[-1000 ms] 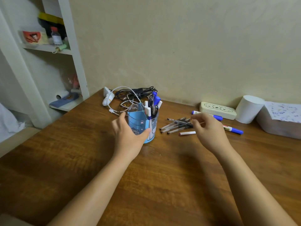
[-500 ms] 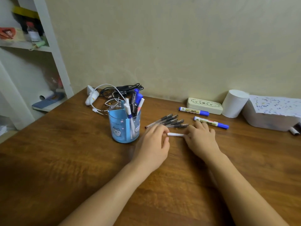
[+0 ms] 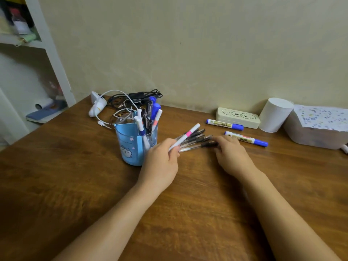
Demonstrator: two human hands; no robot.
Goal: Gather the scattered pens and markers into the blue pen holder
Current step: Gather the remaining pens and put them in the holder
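Observation:
The blue pen holder (image 3: pixel 130 146) stands on the wooden desk (image 3: pixel 75 185) with several pens and markers upright in it. My left hand (image 3: pixel 160 162), just right of the holder, grips a white pen with a pink band (image 3: pixel 186 136), its tip raised toward the upper right. Behind it several clear black-capped pens (image 3: pixel 197 142) lie in a bunch on the desk. My right hand (image 3: pixel 231 155) rests palm down with its fingertips on the right ends of those pens. Two blue-capped white markers (image 3: pixel 224 124) (image 3: pixel 246 139) lie further right.
Tangled cables and a white charger (image 3: pixel 120 104) lie behind the holder. A cream case (image 3: pixel 237 117), a white paper roll (image 3: pixel 275 114) and a white box under speckled paper (image 3: pixel 318 127) line the wall at right. White shelves (image 3: pixel 47 59) stand at left.
My left hand has taken the white pen and lifted it off the desk. My right hand let go of it and slid back onto the bunch of black-capped pens.

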